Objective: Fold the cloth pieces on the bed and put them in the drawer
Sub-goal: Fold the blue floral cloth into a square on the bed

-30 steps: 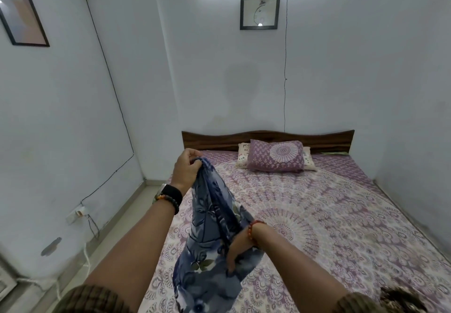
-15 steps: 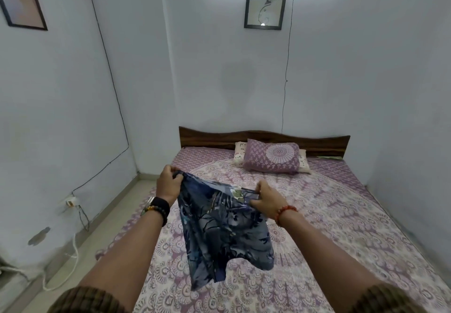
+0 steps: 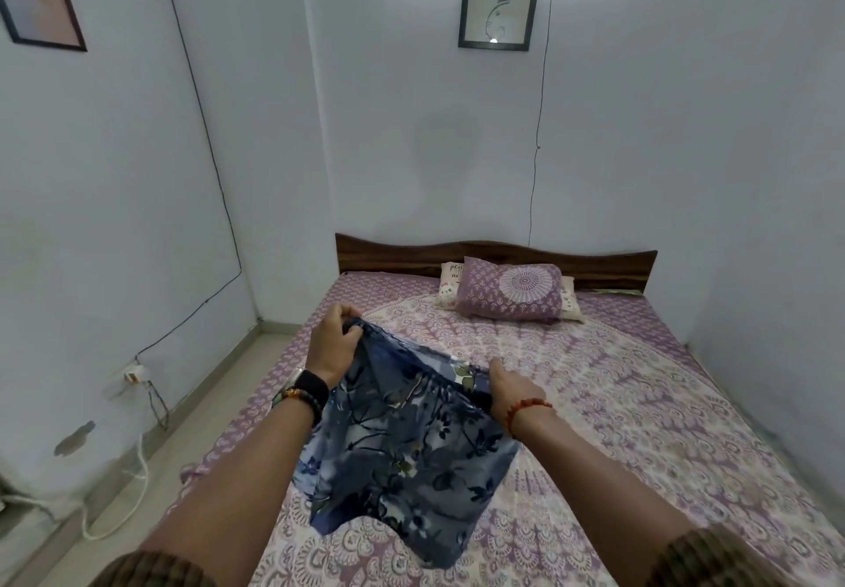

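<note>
From where I sat, both hands had the blue floral shorts [image 3: 402, 440] by the waistband, left hand [image 3: 334, 339] and right hand [image 3: 507, 387] pinching a corner each, held up over the bed [image 3: 640, 403].

Bed [image 3: 640, 403] surface open ahead; pillows [image 3: 510, 296] block far end by headboard [image 3: 594, 261].
</note>
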